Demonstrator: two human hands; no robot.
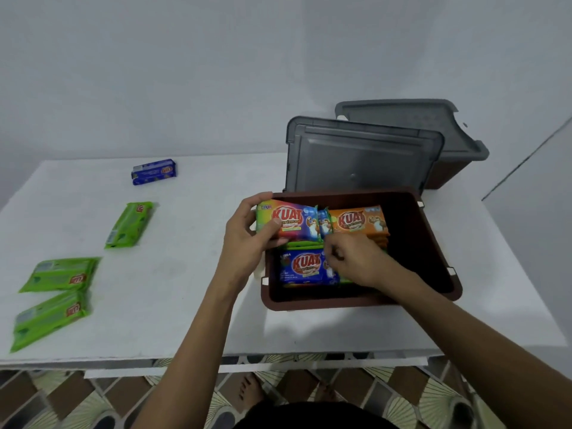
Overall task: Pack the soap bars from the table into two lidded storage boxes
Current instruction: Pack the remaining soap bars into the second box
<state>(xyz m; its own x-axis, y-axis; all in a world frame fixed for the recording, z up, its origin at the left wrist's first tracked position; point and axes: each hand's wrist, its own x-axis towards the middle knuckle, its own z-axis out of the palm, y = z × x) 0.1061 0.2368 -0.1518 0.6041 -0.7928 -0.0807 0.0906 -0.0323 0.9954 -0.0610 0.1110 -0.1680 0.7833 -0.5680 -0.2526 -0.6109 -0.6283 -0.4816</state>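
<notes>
An open brown storage box (433, 243) stands on the white table (192, 274), its grey lid (362, 156) raised behind it. Inside lie an orange soap bar (359, 221), a blue soap bar (305, 267) and a rainbow-wrapped soap bar (294, 219). My left hand (247, 239) grips the rainbow bar at its left end over the box. My right hand (353, 258) reaches into the box with curled fingers at the blue bar's right edge; whether it pinches the wrapper is unclear. Three green soap bars (130, 224) (62, 274) (49, 317) and one blue soap bar (153, 171) lie on the table's left side.
A second brown box (448, 171) with its grey lid (402, 119) tilted open stands behind the first, against the wall. The table's front edge runs just below my forearms, with patterned floor tiles and my bare feet beneath.
</notes>
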